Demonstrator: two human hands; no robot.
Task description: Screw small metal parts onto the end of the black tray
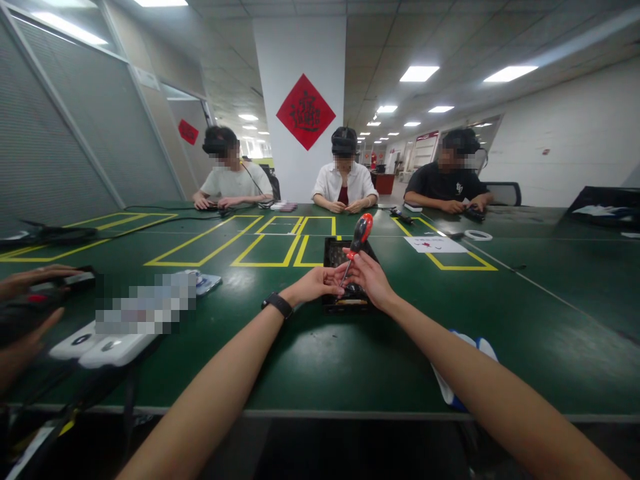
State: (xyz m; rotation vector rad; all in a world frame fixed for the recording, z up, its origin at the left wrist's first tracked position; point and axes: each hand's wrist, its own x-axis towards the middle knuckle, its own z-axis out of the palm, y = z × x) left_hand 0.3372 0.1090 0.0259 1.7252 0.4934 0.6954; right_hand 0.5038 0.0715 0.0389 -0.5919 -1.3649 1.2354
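A screwdriver [361,233] with a red and black handle leans with its handle up and its thin shaft pointing down to the left. My right hand [369,277] is closed on it, fingers around the shaft just below the handle. My left hand [316,285] is closed beside the shaft's lower end, thumb and fingertips drawn together. Whatever its fingertips hold is too small to make out. Both hands are over an open black box [330,248] on the table, its contents partly hidden by the hands.
The green table [280,360] bears yellow tape outlines. A white power strip [120,340] lies left, near another person's hands [30,313]. A blue-and-white object [475,347] is partly behind my right forearm. Paper [434,245] and a white ring [479,235] lie farther right. Three people sit opposite.
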